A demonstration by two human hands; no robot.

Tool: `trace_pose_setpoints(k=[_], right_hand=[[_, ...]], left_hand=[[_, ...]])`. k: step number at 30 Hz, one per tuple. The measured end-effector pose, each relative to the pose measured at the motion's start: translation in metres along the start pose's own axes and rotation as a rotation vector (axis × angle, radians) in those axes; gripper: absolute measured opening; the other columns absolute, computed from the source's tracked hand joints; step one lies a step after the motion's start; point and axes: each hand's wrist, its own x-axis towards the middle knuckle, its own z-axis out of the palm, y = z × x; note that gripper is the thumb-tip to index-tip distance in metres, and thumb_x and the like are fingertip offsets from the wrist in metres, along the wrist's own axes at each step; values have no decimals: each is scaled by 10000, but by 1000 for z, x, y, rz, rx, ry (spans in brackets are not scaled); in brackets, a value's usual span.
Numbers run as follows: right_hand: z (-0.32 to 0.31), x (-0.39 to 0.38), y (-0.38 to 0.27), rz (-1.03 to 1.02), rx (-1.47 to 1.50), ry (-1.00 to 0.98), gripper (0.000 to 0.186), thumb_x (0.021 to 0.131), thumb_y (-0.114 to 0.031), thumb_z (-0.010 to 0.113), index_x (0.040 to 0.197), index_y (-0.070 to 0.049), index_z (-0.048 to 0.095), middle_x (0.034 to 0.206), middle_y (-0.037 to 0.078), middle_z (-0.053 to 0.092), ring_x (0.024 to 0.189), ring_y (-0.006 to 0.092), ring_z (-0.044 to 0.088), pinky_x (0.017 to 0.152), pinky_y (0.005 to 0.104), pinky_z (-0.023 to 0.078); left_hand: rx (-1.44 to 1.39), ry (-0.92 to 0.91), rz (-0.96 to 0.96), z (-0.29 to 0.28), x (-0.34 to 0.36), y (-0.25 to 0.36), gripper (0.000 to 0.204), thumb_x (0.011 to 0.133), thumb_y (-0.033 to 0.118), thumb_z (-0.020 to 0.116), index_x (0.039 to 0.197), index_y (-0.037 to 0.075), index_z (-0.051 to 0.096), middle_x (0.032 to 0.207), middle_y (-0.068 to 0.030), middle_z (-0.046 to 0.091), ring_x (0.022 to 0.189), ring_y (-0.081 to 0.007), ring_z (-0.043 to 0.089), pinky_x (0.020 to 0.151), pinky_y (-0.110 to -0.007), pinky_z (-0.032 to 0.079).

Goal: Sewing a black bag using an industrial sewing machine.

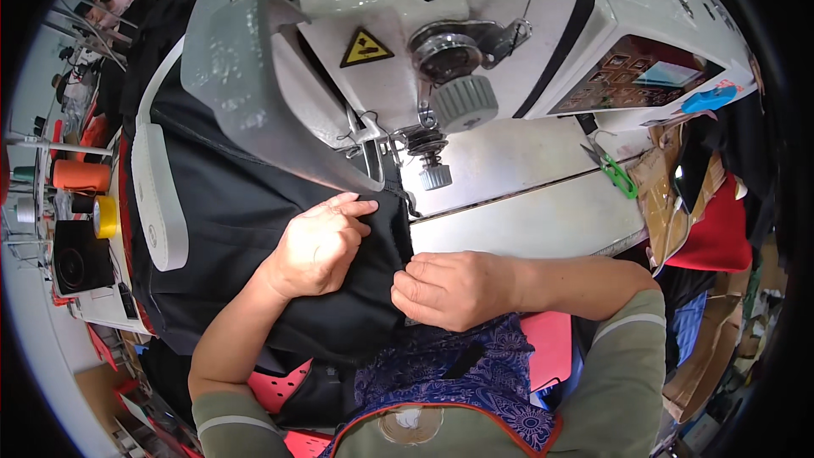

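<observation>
A large piece of black cloth [229,229] spreads over the left side of the sewing machine [492,0] bed and hangs toward my lap. My left hand [322,242] rests on it just in front of the needle area, its fingers mostly curled into the cloth and the index finger stretched toward the seam edge. Lower right, my right hand [454,288] pinches the cloth's right edge between bent fingers and thumb. The cloth runs up under a clear plastic guard [263,110], which partly covers the needle and presser foot.
Green-handled thread snips [623,180] lie on the bed at the right, below the control panel [636,76]. A white lamp [161,220] hangs over the cloth. Left stand an orange thread cone [80,175] and yellow tape [105,216]. Red fabric [721,233] lies far right.
</observation>
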Motion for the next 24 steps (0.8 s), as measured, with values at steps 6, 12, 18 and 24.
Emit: trace_pose_setpoints(k=[6,12,18,24], right_hand=[[5,-1,-3,13,-22,-14,213,703,-133,655,862,6,636,866,95,616,772,202,633,702,295,559],[0,3,-1,53,-37,-30,200,704,-137,654,861,-13,644,879,91,635,790,202,644,712,293,564],[-7,5,9,144,-8,-64,187,711,-112,675,877,-30,656,907,86,666,815,207,666,727,302,581],[-5,5,18,169,-56,-34,185,717,-103,663,881,-17,646,908,94,656,827,219,662,727,317,573]], left_hand=[[-31,-14,18,-1,6,1,227,676,-145,579,764,18,449,805,-146,633,987,-371,678,939,-529,519],[53,-9,11,-2,8,-3,174,685,-39,667,793,8,539,898,-113,651,1020,-326,665,930,-451,535],[110,37,25,0,17,-14,153,705,-19,657,817,-2,554,1059,-133,669,1044,-306,661,946,-427,535],[77,40,-5,0,22,-27,97,791,-40,631,825,-6,547,1016,-162,689,977,-309,682,900,-414,558]])
